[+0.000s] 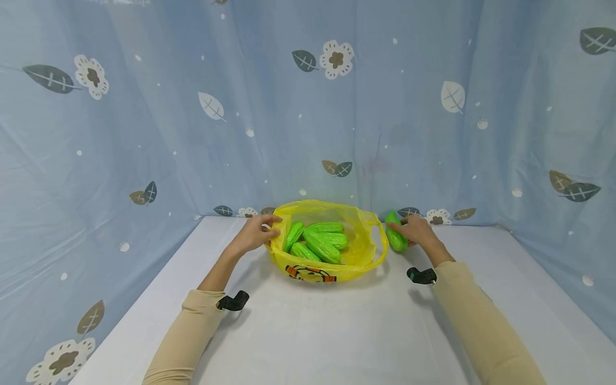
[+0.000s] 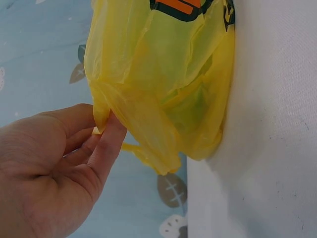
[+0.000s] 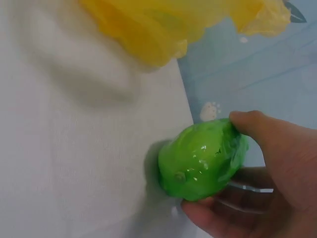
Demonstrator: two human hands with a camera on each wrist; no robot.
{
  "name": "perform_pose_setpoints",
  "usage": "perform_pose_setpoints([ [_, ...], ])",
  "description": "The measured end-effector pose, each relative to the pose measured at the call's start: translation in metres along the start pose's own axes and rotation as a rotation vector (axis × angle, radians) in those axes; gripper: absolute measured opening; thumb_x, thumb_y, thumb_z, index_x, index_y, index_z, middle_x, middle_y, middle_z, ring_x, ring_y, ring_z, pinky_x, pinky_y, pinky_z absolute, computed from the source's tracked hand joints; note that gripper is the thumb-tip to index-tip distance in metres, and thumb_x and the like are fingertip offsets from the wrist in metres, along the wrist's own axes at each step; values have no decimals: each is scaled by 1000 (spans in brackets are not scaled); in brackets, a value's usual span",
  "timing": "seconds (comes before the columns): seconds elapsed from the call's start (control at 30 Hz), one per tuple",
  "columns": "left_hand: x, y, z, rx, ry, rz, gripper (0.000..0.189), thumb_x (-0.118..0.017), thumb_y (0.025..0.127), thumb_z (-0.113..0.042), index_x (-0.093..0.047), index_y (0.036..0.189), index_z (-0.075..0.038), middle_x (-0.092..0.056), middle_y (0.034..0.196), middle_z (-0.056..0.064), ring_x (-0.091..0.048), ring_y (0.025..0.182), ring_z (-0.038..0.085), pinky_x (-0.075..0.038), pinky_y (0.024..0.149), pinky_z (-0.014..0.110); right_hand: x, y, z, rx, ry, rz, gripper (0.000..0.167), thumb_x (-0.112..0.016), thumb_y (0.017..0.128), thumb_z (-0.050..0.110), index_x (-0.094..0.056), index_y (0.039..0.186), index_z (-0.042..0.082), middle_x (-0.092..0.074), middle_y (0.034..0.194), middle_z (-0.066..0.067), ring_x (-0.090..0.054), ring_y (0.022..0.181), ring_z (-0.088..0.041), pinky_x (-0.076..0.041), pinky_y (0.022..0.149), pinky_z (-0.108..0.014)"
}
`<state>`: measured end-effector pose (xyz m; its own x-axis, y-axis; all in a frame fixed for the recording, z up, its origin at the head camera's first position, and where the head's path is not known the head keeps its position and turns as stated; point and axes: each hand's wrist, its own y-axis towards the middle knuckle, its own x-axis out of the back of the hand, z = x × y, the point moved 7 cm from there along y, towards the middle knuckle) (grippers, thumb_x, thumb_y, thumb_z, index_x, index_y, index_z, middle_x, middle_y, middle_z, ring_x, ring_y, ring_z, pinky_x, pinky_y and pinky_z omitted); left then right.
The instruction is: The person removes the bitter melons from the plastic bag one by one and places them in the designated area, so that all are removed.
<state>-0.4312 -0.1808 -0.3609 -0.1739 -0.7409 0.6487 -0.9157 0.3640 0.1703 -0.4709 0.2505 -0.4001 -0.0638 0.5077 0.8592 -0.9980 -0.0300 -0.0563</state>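
A thin yellow plastic bag (image 1: 356,271) lies open-mouthed at the middle of the table, with several green bitter melons (image 1: 321,245) inside. My left hand (image 1: 254,233) pinches the bag's left rim between thumb and fingers; in the left wrist view the hand (image 2: 59,168) holds a fold of the yellow film (image 2: 148,119). To the right of the bag, another bitter melon (image 1: 395,235) is gripped by my right hand (image 1: 420,231). The right wrist view shows that bitter melon (image 3: 198,161) close to the tabletop, with thumb and fingers of the hand (image 3: 282,173) around it.
A white-covered table (image 1: 327,331) spreads out beneath everything. A blue curtain (image 1: 394,133) with leaves and flowers stands right behind the bag and along both sides. The bag's looped handle (image 1: 382,246) juts out on the right, between the bag and the right hand.
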Motion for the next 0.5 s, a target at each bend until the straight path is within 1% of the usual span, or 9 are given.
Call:
perform_pose_setpoints([
  [0.13, 0, 0, -2, -4, 4, -1, 38, -62, 96, -11, -58, 134, -4, -54, 113, 18, -66, 80, 17, -60, 63, 30, -2, 4, -5, -40, 35, 23, 75, -55, 95, 53, -56, 128, -14, -67, 98, -23, -64, 64, -19, -60, 59, -32],
  [0.2, 0, 0, -2, -5, 12, -1, 38, -62, 97, -12, -58, 134, -4, -54, 113, 18, -66, 80, 18, -60, 63, 29, -3, 5, -6, -55, 40, 29, 75, -55, 95, 53, -56, 128, -14, -67, 91, -20, -64, 61, -19, -59, 58, -32],
  [0.4, 0, -1, -1, -4, 33, 3, 38, -61, 97, -13, -58, 134, -5, -56, 115, 19, -67, 86, 20, -60, 64, 29, -6, 7, -10, -107, 68, 52, 77, -54, 94, 55, -56, 127, -15, -64, 82, -15, -63, 58, -19, -59, 57, -32],
  [0.5, -1, -1, -2, -1, 33, 4, 38, -61, 97, -12, -58, 135, -5, -56, 116, 19, -68, 88, 21, -60, 64, 29, -6, 6, -11, -122, 75, 49, 75, -55, 93, 55, -58, 123, -14, -62, 76, -13, -63, 55, -19, -59, 57, -33],
])
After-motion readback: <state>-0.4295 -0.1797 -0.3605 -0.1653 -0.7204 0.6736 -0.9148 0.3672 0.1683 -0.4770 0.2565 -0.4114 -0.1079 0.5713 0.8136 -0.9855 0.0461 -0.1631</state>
